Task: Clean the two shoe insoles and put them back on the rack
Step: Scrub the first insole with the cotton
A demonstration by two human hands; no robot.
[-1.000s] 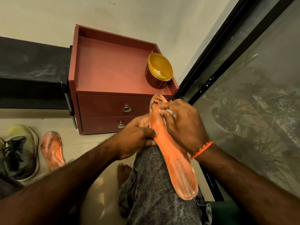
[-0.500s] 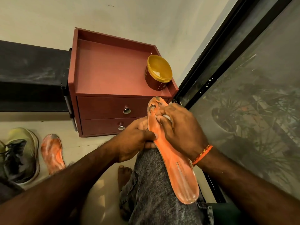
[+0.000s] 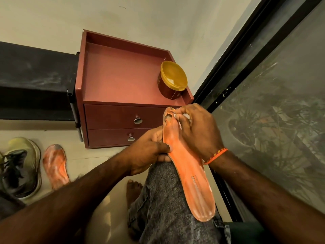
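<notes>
We hold an orange insole (image 3: 188, 171) propped along our raised knee (image 3: 168, 187), which is clad in grey denim, with the worn toe end pointing up toward twelve o'clock and the heel end down toward five o'clock. Our left hand (image 3: 149, 150) grips its left edge near the middle, thumb curled onto the top face and fingers wrapped behind. Our right hand (image 3: 197, 127) sits at the toe end, fingers bunched narrowly around a small white wad (image 3: 186, 117) pressed against the insole's surface. An orange thread band (image 3: 216, 155) circles that wrist. The second insole (image 3: 55, 166) lies flat on the floor at about nine o'clock, smeared with white, just beside a grey-green shoe (image 3: 21, 166). At twelve o'clock stands a reddish bedside cabinet (image 3: 121, 81) with two drawers, and on its top, at the right corner, sits an open tub (image 3: 173, 80) with a yellow inside. A black rack (image 3: 35, 81) adjoins the cabinet on its left.
</notes>
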